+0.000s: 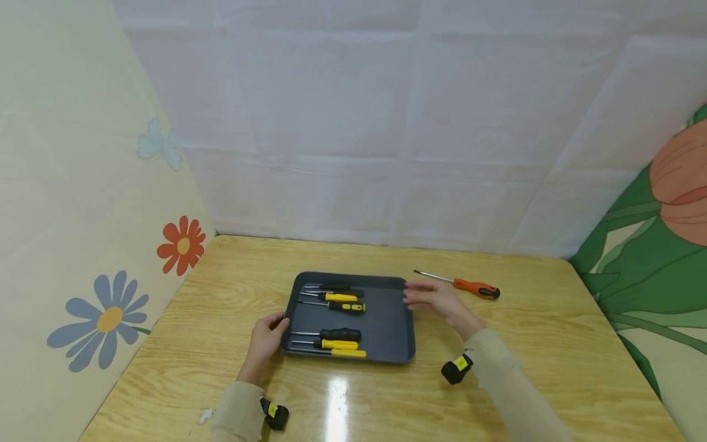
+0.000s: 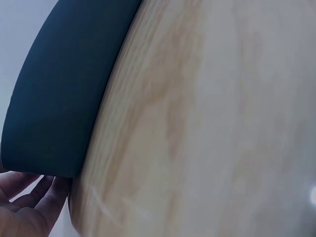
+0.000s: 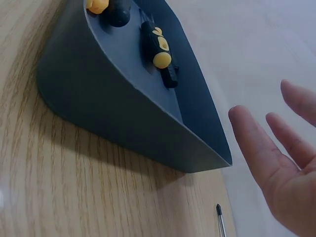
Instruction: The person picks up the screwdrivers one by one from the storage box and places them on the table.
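Observation:
A dark grey tray (image 1: 385, 325) lies on the wooden table with several screwdrivers in it, in two groups. Yellow-and-black handles (image 1: 345, 306) make up the far group; a black-handled screwdriver (image 1: 339, 334) and yellow ones (image 1: 339, 345) lie nearer. At the tray's left side my left hand (image 1: 264, 341) grips the rim, thumb on top; the left wrist view shows its fingers (image 2: 47, 202) at the tray's lower edge. My right hand (image 1: 439, 302) hovers by the far right corner, holding nothing. Its fingers (image 3: 254, 140) are extended and spread in the right wrist view, apart from the tray wall (image 3: 113, 103).
An orange-and-black screwdriver (image 1: 475, 288) lies on the table (image 1: 552, 344) behind and right of my right hand. A white cloth (image 1: 331, 123) hangs along the back edge, with flower-printed panels on both sides. A small white scrap (image 1: 205, 416) lies near my left sleeve.

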The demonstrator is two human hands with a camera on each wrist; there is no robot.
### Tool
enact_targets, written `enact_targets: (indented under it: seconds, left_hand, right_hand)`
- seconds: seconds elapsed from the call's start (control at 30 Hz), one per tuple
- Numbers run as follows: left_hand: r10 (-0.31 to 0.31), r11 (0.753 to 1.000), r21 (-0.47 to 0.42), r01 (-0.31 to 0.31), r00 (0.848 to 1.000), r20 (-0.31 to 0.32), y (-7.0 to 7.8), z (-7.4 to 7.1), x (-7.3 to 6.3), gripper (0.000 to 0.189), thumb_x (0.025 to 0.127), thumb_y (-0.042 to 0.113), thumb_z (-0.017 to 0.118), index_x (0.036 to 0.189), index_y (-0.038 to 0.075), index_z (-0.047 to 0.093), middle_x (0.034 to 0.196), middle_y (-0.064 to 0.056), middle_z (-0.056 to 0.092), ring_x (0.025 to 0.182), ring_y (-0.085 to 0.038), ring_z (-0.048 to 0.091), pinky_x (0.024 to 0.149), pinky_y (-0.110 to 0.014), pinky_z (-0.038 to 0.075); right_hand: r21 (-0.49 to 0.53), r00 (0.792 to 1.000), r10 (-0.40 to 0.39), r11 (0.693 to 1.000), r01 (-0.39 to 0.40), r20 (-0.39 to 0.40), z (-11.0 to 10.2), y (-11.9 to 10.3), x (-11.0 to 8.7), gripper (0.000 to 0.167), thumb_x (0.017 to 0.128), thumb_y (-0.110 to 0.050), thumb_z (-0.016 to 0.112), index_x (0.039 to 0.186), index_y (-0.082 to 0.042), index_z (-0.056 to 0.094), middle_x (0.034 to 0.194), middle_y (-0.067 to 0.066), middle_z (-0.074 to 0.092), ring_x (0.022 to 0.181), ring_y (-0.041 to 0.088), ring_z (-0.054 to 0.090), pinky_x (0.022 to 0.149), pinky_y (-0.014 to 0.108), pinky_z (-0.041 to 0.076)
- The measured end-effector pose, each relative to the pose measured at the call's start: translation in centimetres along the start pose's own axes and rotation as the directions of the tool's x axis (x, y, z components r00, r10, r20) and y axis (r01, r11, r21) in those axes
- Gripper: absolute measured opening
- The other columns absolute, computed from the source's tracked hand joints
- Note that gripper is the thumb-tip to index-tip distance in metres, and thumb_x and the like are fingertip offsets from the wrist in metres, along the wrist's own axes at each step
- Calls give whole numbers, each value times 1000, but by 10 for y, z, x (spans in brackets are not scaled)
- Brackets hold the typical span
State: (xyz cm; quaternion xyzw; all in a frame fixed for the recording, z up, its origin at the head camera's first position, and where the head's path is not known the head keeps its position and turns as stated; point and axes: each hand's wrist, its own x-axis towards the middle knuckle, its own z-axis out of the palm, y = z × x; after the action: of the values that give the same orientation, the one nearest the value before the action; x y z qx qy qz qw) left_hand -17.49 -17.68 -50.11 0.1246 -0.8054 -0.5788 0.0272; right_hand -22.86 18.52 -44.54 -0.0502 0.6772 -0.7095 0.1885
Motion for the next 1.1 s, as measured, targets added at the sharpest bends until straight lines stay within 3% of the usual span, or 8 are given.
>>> enact_targets:
  seconds: [0.3, 0.5, 1.1]
  left_hand:
    - [-3, 1000, -6, 3, 1000, 10, 1, 1, 1, 25, 89, 2, 53, 108, -14, 59, 100, -21, 61, 85, -17, 53, 74, -27, 44]
    - [7, 1000, -12, -7, 1000, 7, -1, 1, 2, 25, 88, 1, 53, 108, -14, 58, 99, -22, 61, 82, -14, 52, 72, -24, 44]
    - [5, 1000, -10, -5, 1000, -2, 1, 0, -1, 26, 88, 1, 53, 108, -15, 58, 100, -23, 61, 83, -15, 53, 71, -22, 44]
  right_hand:
    - [-51, 1000, 23, 998, -22, 17, 6, -1, 4, 46, 89, -1, 54, 128, 16, 38, 120, 32, 49, 87, 14, 63, 88, 44, 46]
    - [-29, 999, 39, 999, -38, 15, 11, -2, 8, 44, 88, 1, 54, 126, 17, 40, 115, 29, 54, 84, 14, 64, 82, 36, 50]
    - [-103, 995, 91, 991, -87, 35, 30, 3, 17, 41, 89, 1, 54, 124, 18, 42, 120, 34, 49, 88, 21, 64, 81, 35, 51]
